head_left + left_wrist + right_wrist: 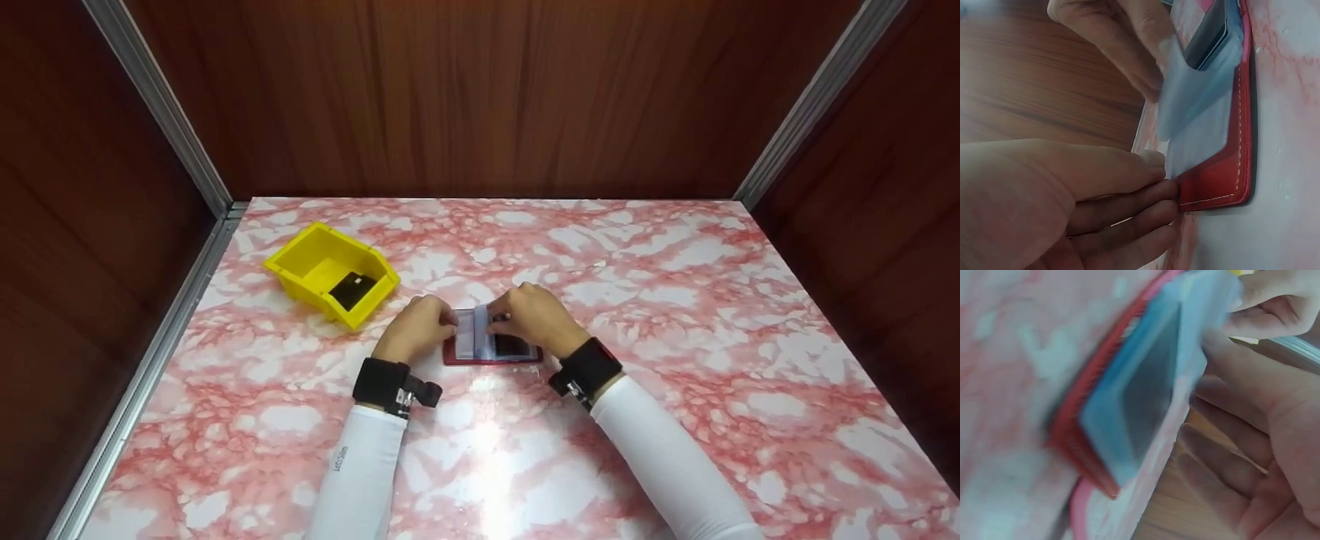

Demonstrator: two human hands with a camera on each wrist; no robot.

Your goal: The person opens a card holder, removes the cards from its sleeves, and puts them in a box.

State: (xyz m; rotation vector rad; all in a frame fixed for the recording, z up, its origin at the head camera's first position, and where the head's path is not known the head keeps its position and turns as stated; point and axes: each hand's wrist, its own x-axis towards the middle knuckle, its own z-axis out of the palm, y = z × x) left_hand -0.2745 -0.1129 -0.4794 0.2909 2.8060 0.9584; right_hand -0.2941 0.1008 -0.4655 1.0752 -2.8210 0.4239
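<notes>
A red card holder (493,362) with pale stitching lies open on the table between the two hands. Clear plastic sleeves (1202,126) fill its inside, and a dark card (1151,388) shows in the sleeves on the right side. At the holder's left edge, my left hand (418,328) pinches the border with thumb and fingers. My right hand (536,319) pinches a raised sleeve near the middle, its other fingers loosely bent in the right wrist view. That raised sleeve tilts up from the ones below.
A yellow bin (300,262) stands to the left, beyond my left hand, with a black flat item (351,290) inside. The table (675,420) has a red and white marbled top. Brown wood-grain panels (480,97) and metal posts enclose its back and sides.
</notes>
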